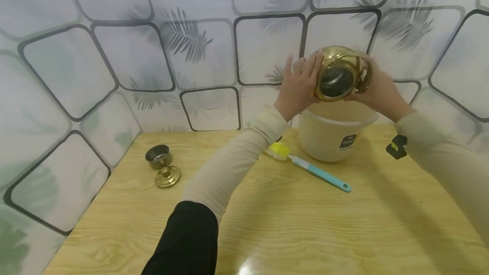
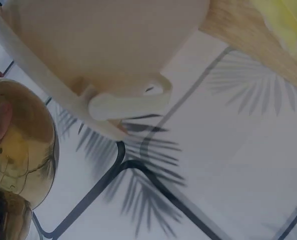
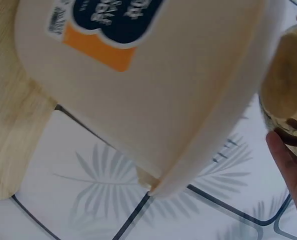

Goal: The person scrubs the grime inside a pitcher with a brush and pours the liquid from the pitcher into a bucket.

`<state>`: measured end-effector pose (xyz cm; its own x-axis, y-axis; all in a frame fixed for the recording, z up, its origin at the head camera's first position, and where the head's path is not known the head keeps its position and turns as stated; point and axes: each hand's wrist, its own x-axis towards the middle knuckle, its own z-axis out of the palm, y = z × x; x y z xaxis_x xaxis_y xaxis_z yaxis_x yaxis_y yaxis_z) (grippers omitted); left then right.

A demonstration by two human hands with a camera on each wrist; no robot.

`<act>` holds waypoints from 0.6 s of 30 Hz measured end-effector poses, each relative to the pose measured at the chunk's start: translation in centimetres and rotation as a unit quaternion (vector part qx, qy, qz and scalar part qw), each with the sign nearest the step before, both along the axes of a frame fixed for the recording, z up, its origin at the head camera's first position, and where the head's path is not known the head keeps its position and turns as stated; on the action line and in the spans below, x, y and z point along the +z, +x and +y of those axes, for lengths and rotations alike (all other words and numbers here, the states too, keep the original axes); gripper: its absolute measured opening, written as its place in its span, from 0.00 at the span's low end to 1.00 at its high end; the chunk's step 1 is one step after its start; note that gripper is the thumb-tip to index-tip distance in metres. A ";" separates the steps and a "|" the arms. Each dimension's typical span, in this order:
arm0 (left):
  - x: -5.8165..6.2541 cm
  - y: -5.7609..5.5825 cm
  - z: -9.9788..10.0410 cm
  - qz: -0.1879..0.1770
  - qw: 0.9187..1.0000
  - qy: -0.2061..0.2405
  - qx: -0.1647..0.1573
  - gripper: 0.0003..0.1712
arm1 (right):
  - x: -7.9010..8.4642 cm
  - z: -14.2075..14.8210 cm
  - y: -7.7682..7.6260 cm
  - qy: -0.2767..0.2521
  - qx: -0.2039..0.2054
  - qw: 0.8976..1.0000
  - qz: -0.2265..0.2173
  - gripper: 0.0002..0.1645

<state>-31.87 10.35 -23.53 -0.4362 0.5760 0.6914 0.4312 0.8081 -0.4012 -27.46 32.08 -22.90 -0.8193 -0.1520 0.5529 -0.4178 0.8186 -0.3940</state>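
Observation:
Both hands hold a shiny gold metal teapot (image 1: 337, 56) above a white plastic bucket (image 1: 324, 139). The pot is tipped so its round, uncovered mouth faces the head camera. My left hand (image 1: 298, 86) grips the pot's left side, with the thumb low near the rim. On the other side my right hand (image 1: 382, 90) grips the pot by its handle; part of that hand is hidden behind the pot. In the left wrist view the rounded gold body shows at the left edge, beside the bucket's rim. The bucket's inside is mostly hidden.
A bottle brush with a blue handle (image 1: 321, 173) and yellow sponge head (image 1: 279, 150) lies before the bucket. On the left of the wooden table (image 1: 290, 232) are a metal strainer cup (image 1: 158, 157) and gold lid (image 1: 168, 176). A patterned wall (image 1: 206, 109) stands behind.

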 end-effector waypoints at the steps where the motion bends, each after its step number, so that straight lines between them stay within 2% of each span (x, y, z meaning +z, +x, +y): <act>1: -0.2 0.0 0.1 0.006 1.000 0.008 -0.002 0.68 | -0.3 0.1 0.0 -0.003 0.000 1.000 0.013 0.69; 6: -1.0 0.0 0.6 0.045 0.997 0.055 -0.027 0.63 | -1.7 0.3 0.0 0.000 0.011 0.995 0.095 0.66; 9: -1.3 -0.2 0.7 0.083 0.993 0.074 -0.041 0.56 | -2.2 0.5 -0.1 0.025 0.039 0.987 0.157 0.60; 12: -1.4 -0.5 0.8 0.121 0.989 0.078 -0.043 0.52 | -2.3 0.8 -0.3 0.043 0.073 0.975 0.205 0.50; 15: -1.4 -0.8 0.7 0.149 0.985 0.074 -0.043 0.51 | -2.2 0.9 -0.4 0.037 0.092 0.970 0.223 0.50; 18: -1.4 -0.9 0.7 0.168 0.982 0.072 -0.052 0.45 | -2.3 1.0 -0.5 0.026 0.098 0.972 0.213 0.54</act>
<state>-32.76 11.00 -24.90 -0.1138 0.4907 0.8639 0.3783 0.8254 -0.4190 -27.92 33.03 -25.17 -0.4700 -0.3183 0.8233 -0.6835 0.7214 -0.1113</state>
